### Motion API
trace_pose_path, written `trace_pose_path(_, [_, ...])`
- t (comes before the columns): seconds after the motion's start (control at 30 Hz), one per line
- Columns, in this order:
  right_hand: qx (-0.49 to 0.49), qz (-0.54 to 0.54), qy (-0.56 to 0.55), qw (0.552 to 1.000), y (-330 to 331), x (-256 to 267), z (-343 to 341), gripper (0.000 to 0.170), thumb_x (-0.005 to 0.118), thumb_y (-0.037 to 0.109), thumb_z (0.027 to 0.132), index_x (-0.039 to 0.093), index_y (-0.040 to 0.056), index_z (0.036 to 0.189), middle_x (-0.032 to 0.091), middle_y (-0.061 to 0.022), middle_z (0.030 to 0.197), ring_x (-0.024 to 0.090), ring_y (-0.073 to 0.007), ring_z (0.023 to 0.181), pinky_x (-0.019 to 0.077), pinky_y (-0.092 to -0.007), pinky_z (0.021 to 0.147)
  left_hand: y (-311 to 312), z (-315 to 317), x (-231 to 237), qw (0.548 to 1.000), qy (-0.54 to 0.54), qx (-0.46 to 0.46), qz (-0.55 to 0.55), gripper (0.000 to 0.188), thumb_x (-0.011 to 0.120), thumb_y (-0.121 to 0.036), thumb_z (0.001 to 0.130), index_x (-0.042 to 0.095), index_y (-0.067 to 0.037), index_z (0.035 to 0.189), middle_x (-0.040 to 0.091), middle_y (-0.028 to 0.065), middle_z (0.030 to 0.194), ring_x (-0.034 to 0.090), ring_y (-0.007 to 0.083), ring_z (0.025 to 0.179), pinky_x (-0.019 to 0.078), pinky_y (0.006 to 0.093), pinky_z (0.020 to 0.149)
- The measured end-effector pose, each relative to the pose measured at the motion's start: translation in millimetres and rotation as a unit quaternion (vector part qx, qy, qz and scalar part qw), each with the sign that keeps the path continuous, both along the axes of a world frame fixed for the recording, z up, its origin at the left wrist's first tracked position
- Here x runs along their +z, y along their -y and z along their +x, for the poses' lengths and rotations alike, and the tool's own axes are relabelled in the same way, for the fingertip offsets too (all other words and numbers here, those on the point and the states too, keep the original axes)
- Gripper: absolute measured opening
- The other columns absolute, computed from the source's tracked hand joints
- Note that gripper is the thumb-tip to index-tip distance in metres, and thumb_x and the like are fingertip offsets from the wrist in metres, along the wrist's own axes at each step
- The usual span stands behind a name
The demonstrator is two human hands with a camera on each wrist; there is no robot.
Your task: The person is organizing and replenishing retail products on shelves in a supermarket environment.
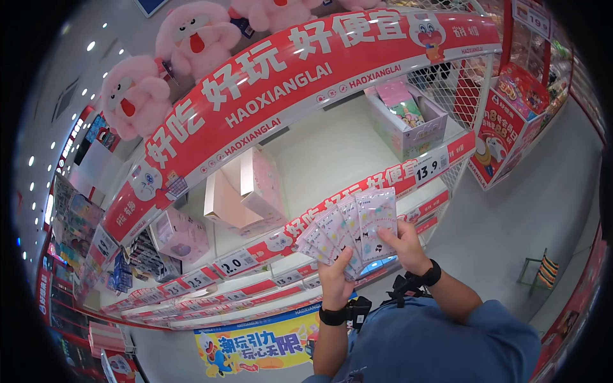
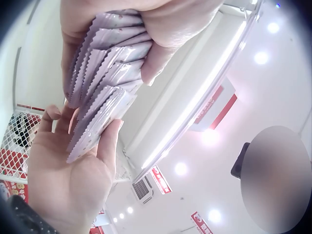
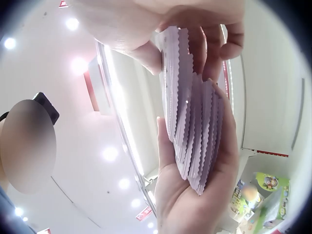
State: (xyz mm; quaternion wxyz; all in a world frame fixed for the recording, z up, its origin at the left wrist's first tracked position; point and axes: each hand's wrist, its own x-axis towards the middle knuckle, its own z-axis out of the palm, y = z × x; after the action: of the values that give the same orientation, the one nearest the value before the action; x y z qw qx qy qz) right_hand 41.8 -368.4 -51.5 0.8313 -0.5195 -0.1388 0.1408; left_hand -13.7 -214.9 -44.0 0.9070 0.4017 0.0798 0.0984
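Several flat foil packets (image 1: 341,228), pale pink and white with small printed figures, are fanned out between both hands in front of the shelf. My left hand (image 1: 334,282) grips the lower left part of the fan, its thumb lying across the front. At the right end, my right hand (image 1: 407,247) pinches the outermost packets, thumb on the face. In the left wrist view the saw-toothed edges of the packets (image 2: 105,73) overlap in a staggered stack. The right wrist view shows the packets (image 3: 192,122) edge-on, with fingers behind them.
Beyond the hands stands a red-trimmed store shelf (image 1: 319,150) with an opened pink carton (image 1: 262,185) and a box of packets (image 1: 408,137). Pink plush toys (image 1: 198,32) sit on top. A red display bin (image 1: 507,131) and a striped folding stool (image 1: 539,271) are at the right.
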Motion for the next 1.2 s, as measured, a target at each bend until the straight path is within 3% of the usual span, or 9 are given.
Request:
trace_pose_path(0.13, [0.003, -0.029, 0.010, 1.000, -4, -2, 0, 0.025, 0.058, 0.015, 0.093, 0.061, -0.0046, 0.109, 0.067, -0.0078, 0.100, 0.062, -0.0098, 0.088, 0.0508, -0.0261, 0.078, 0, 6, 1, 1.000, -0.015, -0.004, -0.016, 0.053, 0.059, 0.004, 0.085, 0.037, 0.001, 0.133, 0.052, 0.0136, 0.126, 0.054, 0.0239, 0.114, 0.0466, 0.0398, 0.096])
trace_pose_path(0.33, [-0.088, 0.065, -0.015, 0.994, -2, -11, 6, 0.026, 0.058, 0.014, 0.093, 0.059, -0.0041, 0.111, 0.066, -0.0074, 0.103, 0.061, -0.0095, 0.089, 0.0500, -0.0258, 0.080, -13, 1, -3, 0.987, 0.054, -0.061, -0.136, 0.057, 0.051, 0.004, 0.077, 0.036, 0.002, 0.133, 0.052, 0.0154, 0.125, 0.055, 0.0273, 0.115, 0.0459, 0.0426, 0.098])
trace_pose_path(0.53, [-0.092, 0.063, -0.032, 0.993, 6, -10, 15, 0.027, 0.057, 0.014, 0.094, 0.057, -0.0039, 0.113, 0.065, -0.0076, 0.104, 0.062, -0.0099, 0.090, 0.0499, -0.0256, 0.081, -16, 5, -5, 0.998, -0.014, -0.011, -0.053, 0.055, 0.049, 0.004, 0.075, 0.038, 0.003, 0.129, 0.054, 0.0153, 0.123, 0.056, 0.0276, 0.112, 0.0467, 0.0418, 0.098])
trace_pose_path(0.73, [-0.094, 0.065, -0.043, 0.993, 8, -9, 12, 0.027, 0.057, 0.016, 0.094, 0.058, -0.0039, 0.112, 0.066, -0.0077, 0.103, 0.062, -0.0098, 0.089, 0.0499, -0.0251, 0.080, -14, 5, 0, 1.000, -0.027, -0.014, 0.001, 0.053, 0.057, 0.007, 0.079, 0.039, 0.003, 0.129, 0.056, 0.0146, 0.119, 0.057, 0.0247, 0.110, 0.0472, 0.0380, 0.095])
trace_pose_path(0.83, [-0.080, 0.065, -0.050, 0.993, 5, -19, 10, 0.028, 0.057, 0.017, 0.094, 0.058, -0.0036, 0.113, 0.066, -0.0070, 0.103, 0.062, -0.0094, 0.089, 0.0498, -0.0249, 0.080, -10, 2, 3, 0.997, -0.017, -0.005, 0.072, 0.056, 0.059, 0.005, 0.081, 0.036, 0.002, 0.132, 0.052, 0.0157, 0.125, 0.054, 0.0267, 0.113, 0.0463, 0.0416, 0.097])
trace_pose_path(0.93, [-0.034, 0.036, -0.028, 0.998, 1, -20, 9, 0.030, 0.058, 0.020, 0.094, 0.059, -0.0033, 0.112, 0.066, -0.0058, 0.102, 0.060, -0.0082, 0.089, 0.0493, -0.0246, 0.079, -5, 3, -2, 0.998, 0.006, -0.014, 0.068, 0.057, 0.059, 0.006, 0.082, 0.034, 0.001, 0.133, 0.051, 0.0161, 0.126, 0.054, 0.0272, 0.114, 0.0459, 0.0416, 0.097])
trace_pose_path(1.17, [-0.030, -0.019, 0.000, 0.999, 0, -14, 5, 0.029, 0.058, 0.019, 0.094, 0.058, -0.0041, 0.111, 0.066, -0.0063, 0.100, 0.060, -0.0077, 0.087, 0.0498, -0.0249, 0.076, 1, 3, -8, 0.997, -0.025, 0.002, 0.076, 0.054, 0.055, 0.001, 0.084, 0.034, 0.001, 0.134, 0.049, 0.0160, 0.130, 0.051, 0.0274, 0.118, 0.0435, 0.0426, 0.100])
trace_pose_path(1.2, [-0.035, -0.021, 0.004, 0.999, 1, -14, 4, 0.029, 0.058, 0.019, 0.094, 0.058, -0.0042, 0.111, 0.066, -0.0064, 0.100, 0.060, -0.0077, 0.087, 0.0499, -0.0250, 0.076, -3, 1, -13, 1.000, -0.009, -0.011, 0.013, 0.054, 0.054, 0.000, 0.083, 0.035, 0.001, 0.134, 0.049, 0.0164, 0.129, 0.051, 0.0278, 0.118, 0.0435, 0.0428, 0.100])
